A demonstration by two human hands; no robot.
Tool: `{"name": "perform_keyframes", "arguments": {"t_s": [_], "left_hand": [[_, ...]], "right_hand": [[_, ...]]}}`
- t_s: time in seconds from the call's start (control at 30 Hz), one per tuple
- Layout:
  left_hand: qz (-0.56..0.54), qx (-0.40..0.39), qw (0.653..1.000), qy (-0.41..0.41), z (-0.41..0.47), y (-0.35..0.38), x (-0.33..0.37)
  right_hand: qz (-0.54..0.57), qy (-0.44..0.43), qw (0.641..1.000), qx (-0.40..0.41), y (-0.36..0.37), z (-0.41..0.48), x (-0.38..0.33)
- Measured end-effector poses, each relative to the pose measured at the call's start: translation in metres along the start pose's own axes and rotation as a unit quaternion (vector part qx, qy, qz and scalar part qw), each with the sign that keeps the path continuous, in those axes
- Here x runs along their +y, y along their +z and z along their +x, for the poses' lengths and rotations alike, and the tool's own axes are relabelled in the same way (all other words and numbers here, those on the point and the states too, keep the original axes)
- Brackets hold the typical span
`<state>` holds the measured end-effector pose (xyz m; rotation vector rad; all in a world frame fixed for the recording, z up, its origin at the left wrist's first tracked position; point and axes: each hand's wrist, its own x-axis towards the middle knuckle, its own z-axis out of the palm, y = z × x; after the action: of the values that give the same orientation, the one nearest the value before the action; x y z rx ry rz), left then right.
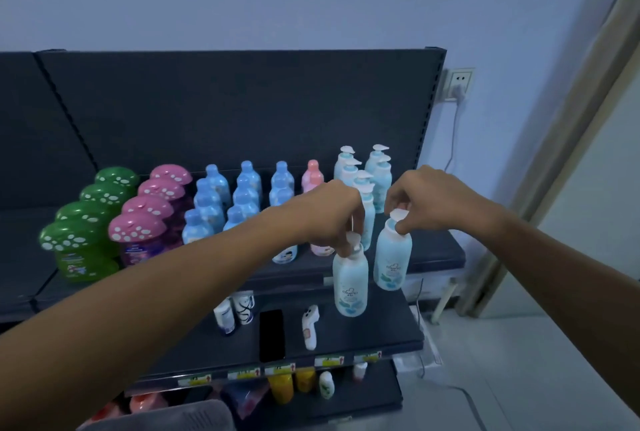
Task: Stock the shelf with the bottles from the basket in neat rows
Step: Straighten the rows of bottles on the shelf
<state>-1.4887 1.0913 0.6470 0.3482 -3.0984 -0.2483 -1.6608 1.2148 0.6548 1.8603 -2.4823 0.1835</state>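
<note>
Left grip [334,216] pinches the nearer bottle [349,280] by its pump; right grip [429,203] pinches the farther bottle [393,259] likewise, before the shelf [438,248]

At nine o'clock, green mushroom-capped plastic bottles [80,243] show white spots, as do pink-capped purple plastic bottles [138,230]. At five o'clock, white-and-pale-blue plastic pump bottles [350,278] carry teal leaf prints. The metal shelf [242,101] is dark grey.
</note>
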Motion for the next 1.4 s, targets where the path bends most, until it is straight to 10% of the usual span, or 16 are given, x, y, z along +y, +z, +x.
{"name": "perform_keyframes", "arguments": {"t_s": [1.4], "left_hand": [[-0.033, 0.044, 0.994, -0.097, 0.191, 0.023, 0.006]], "right_hand": [[0.071, -0.093, 0.992, -0.042, 0.032, 0.148, 0.144]]}}
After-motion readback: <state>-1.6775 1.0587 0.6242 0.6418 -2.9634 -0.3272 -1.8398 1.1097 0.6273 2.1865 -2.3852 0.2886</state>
